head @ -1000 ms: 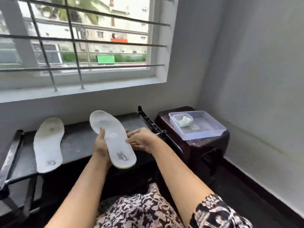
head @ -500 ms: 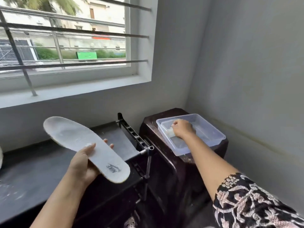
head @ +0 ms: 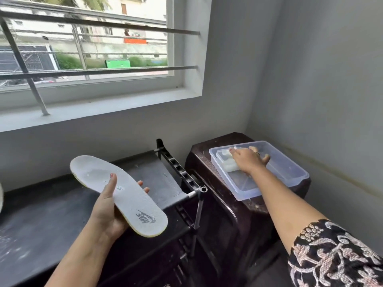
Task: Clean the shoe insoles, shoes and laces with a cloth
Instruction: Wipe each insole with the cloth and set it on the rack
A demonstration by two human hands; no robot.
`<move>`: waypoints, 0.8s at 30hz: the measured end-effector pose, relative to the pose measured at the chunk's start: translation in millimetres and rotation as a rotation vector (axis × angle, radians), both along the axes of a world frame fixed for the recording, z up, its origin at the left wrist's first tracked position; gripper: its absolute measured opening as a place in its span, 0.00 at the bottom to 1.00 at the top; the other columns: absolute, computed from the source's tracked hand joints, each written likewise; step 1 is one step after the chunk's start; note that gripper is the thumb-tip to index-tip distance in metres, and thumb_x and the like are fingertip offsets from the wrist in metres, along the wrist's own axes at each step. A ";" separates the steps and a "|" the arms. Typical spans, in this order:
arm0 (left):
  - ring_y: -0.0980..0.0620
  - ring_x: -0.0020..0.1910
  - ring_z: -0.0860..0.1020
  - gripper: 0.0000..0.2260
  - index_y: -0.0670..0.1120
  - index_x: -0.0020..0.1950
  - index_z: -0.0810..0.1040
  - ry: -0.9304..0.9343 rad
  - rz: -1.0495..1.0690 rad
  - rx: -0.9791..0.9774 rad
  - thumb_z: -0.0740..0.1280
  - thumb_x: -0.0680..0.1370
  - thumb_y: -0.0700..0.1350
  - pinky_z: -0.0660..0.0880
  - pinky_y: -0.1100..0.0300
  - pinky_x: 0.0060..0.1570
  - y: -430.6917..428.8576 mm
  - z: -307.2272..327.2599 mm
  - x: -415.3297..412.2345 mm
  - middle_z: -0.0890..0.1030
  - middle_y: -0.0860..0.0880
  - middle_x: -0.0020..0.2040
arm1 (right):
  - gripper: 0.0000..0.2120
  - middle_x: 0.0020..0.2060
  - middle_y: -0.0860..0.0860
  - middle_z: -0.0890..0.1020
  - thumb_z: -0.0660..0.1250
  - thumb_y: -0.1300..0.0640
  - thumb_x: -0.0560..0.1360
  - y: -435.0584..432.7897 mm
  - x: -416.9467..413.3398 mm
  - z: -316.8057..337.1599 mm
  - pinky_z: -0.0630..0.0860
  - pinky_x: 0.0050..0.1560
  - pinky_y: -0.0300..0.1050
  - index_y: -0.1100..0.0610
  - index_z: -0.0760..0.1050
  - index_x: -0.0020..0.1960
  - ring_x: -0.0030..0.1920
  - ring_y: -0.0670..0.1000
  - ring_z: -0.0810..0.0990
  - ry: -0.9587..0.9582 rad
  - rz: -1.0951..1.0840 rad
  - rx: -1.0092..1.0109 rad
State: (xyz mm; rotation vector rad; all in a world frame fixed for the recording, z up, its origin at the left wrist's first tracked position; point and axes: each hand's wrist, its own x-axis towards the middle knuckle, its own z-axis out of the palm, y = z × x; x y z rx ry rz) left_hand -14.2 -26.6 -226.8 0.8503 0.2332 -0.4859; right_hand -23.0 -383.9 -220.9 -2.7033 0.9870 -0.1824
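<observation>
My left hand (head: 105,212) holds a white insole (head: 132,195) from below, printed logo near its heel end, thumb pressed on its top. It hovers above the black shoe rack (head: 41,214). My right hand (head: 247,160) reaches into a clear plastic container (head: 290,172) and is closed over a white cloth (head: 230,164) at the container's far left corner. The hand covers most of the cloth. A sliver of a second white insole (head: 1,195) shows at the left edge. No shoes or laces are in view.
The container sits on a dark brown stool (head: 207,158) in the room corner, right of the rack's metal end frame (head: 180,172). A barred window with a white sill (head: 99,108) runs above. Grey walls close in behind and on the right.
My right hand left the insole and went right into the container, onto the cloth. My left hand now holds the insole alone, turned flatter. The view has swung right.
</observation>
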 end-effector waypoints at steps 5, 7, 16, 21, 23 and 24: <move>0.43 0.41 0.85 0.28 0.48 0.71 0.65 -0.018 -0.008 -0.023 0.61 0.76 0.61 0.74 0.44 0.45 9.6 11.8 -13.4 0.83 0.41 0.52 | 0.11 0.44 0.54 0.83 0.62 0.51 0.75 21.8 -4.6 36.8 0.71 0.47 0.47 0.55 0.80 0.42 0.49 0.58 0.79 -0.803 -0.210 0.359; 0.43 0.42 0.85 0.30 0.49 0.72 0.65 -0.024 -0.013 -0.028 0.59 0.75 0.64 0.74 0.45 0.45 16.6 17.2 -19.6 0.83 0.41 0.51 | 0.08 0.37 0.51 0.82 0.66 0.53 0.73 39.9 -7.1 55.5 0.71 0.41 0.42 0.55 0.79 0.39 0.42 0.53 0.79 -0.989 -0.201 0.584; 0.42 0.52 0.81 0.37 0.48 0.65 0.73 -0.079 -0.049 0.096 0.48 0.72 0.72 0.76 0.45 0.46 86.3 17.9 -60.3 0.84 0.45 0.54 | 0.22 0.41 0.51 0.77 0.63 0.81 0.66 215.0 -46.3 71.2 0.78 0.37 0.36 0.58 0.72 0.50 0.40 0.48 0.77 -1.019 0.188 1.453; 0.42 0.44 0.83 0.43 0.43 0.61 0.78 -0.070 -0.089 0.151 0.46 0.69 0.75 0.78 0.47 0.43 132.9 -1.7 -72.4 0.83 0.39 0.53 | 0.06 0.37 0.51 0.78 0.65 0.65 0.76 312.6 -58.3 34.6 0.72 0.29 0.35 0.56 0.73 0.50 0.31 0.45 0.74 -0.689 0.207 1.447; 0.41 0.46 0.83 0.44 0.44 0.60 0.79 -0.079 -0.127 0.157 0.43 0.68 0.76 0.79 0.45 0.47 142.1 -5.1 -74.4 0.83 0.38 0.53 | 0.04 0.33 0.50 0.75 0.66 0.61 0.76 335.6 -59.1 23.0 0.65 0.24 0.35 0.56 0.71 0.50 0.25 0.43 0.68 -0.644 0.243 1.390; 0.42 0.47 0.83 0.44 0.45 0.59 0.79 -0.086 -0.132 0.163 0.42 0.69 0.75 0.77 0.44 0.51 144.5 -5.6 -72.7 0.83 0.39 0.52 | 0.06 0.33 0.50 0.74 0.67 0.60 0.75 344.3 -58.8 20.3 0.65 0.25 0.35 0.55 0.71 0.50 0.24 0.42 0.67 -0.627 0.269 1.354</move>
